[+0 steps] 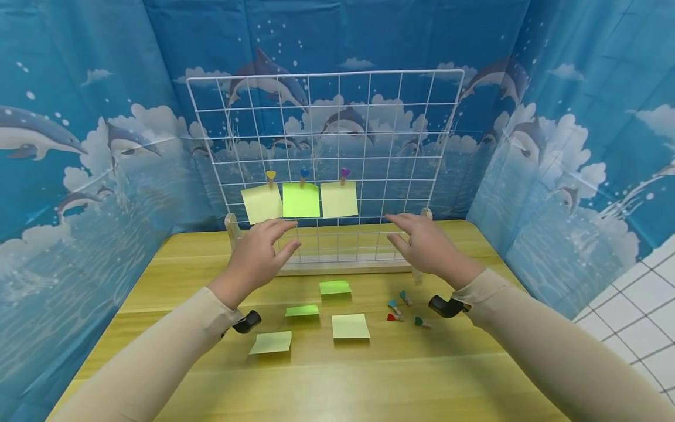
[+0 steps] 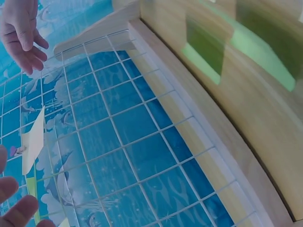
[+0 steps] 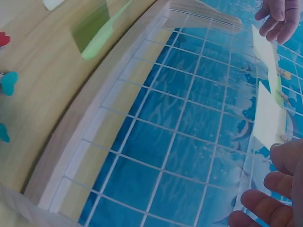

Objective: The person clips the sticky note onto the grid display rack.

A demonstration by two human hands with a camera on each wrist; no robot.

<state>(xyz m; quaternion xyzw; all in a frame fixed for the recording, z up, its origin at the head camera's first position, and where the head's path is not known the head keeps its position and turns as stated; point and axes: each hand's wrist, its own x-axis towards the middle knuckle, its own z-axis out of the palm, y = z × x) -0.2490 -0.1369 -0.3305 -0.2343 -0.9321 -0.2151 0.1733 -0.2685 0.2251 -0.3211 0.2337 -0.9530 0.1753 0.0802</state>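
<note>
My left hand [image 1: 259,252] is held in front of the lower left of a white wire grid [image 1: 401,140], fingers extended and holding nothing. Opposite it, my right hand [image 1: 424,243] hovers at the grid's lower right, also empty, thumb apart from the fingers. Three sticky notes hang in a row on the grid: a pale yellow note [image 1: 262,204] under a yellow heart clothespin [image 1: 270,176], a bright green note [image 1: 301,200] under a blue one [image 1: 304,174], and another pale yellow note [image 1: 339,200] under a purple one [image 1: 345,174].
On the wooden table [image 1: 327,381] lie two green notes, one of them a green note [image 1: 334,287] near the grid's wooden base [image 1: 348,268], and two pale yellow notes. Several heart clothespins lie right of them, including a red clothespin [image 1: 392,317]. Dolphin-print curtains [image 1: 63,193] surround the table.
</note>
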